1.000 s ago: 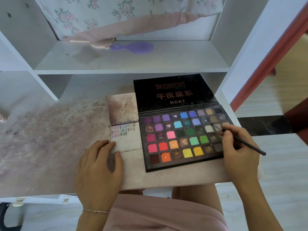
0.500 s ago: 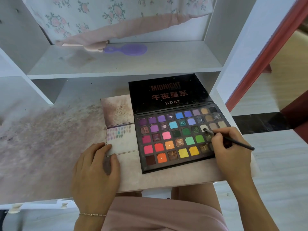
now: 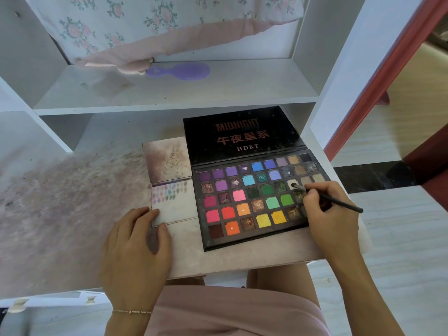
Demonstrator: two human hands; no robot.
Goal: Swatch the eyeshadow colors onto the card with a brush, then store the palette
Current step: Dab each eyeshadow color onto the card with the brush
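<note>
An open black eyeshadow palette [image 3: 249, 202] with many coloured pans lies on the stained desk, its lid [image 3: 242, 134] propped up behind. My right hand [image 3: 329, 214] grips a thin black brush [image 3: 339, 202]; the brush tip sits in a pale cream pan at the palette's right side. Left of the palette lies a white card [image 3: 177, 204] with small purple, pink and teal swatches along its top. My left hand [image 3: 138, 241] rests flat on the desk, fingertips on the card's lower left corner.
A stained square card [image 3: 167, 158] lies behind the swatch card. The shelf [image 3: 169, 93] above holds a purple hairbrush [image 3: 184, 71] and floral cloth [image 3: 145, 27]. A white upright [image 3: 339, 81] stands at the right. The desk edge [image 3: 242, 267] is near my lap.
The brush tip has moved left from the palette's right edge to the cream pan. My left hand has stayed on the card.
</note>
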